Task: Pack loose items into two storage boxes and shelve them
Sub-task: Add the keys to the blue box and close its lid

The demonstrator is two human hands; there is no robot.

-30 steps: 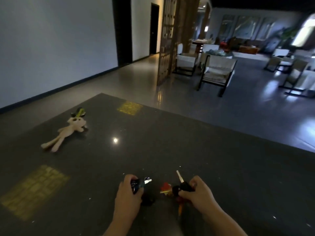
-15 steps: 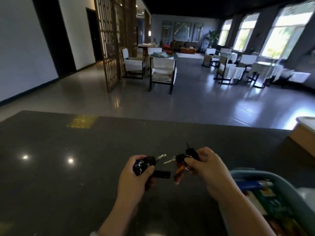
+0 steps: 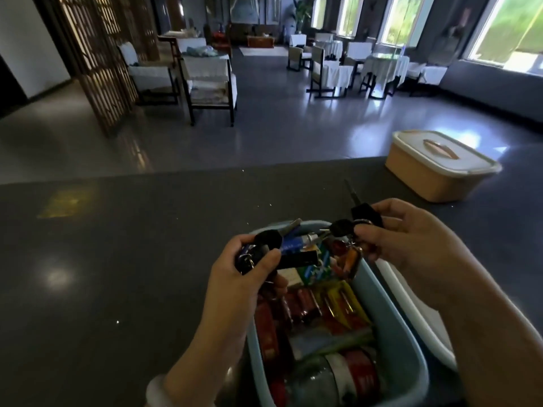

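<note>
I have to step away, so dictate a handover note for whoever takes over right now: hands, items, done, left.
Left hand: holds a bunch of keys over the open blue box.
Right hand: holds a second key bunch above the box's far end.
Blue box: on the counter, already full of packets and cans.
Tan box: lid on, at the counter's far right.
Done: most items packed.
Left: drop both key bunches in, close the blue box, shelve both boxes.
</note>
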